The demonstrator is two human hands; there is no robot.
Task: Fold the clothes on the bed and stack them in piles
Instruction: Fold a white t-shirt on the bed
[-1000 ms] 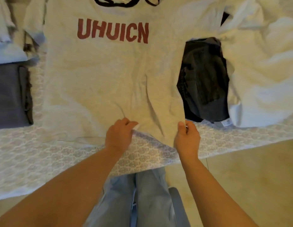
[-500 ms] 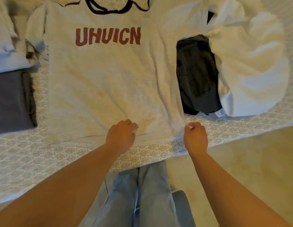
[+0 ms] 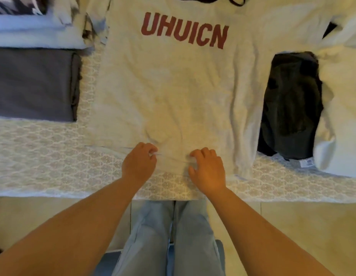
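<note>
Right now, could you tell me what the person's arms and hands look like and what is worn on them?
Both forearms are bare as far as the frame shows; no sleeves reach into view. The left hand and right hand wear no gloves, and no rings, watch or bracelets are visible. Below the arms, light blue jeans show.

A cream cotton T-shirt with red lettering [image 3: 173, 86] lies flat on the lace-patterned bedspread [image 3: 43, 156]; the left hand [image 3: 140, 163] and the right hand [image 3: 208, 169] grip its bottom hem.
</note>
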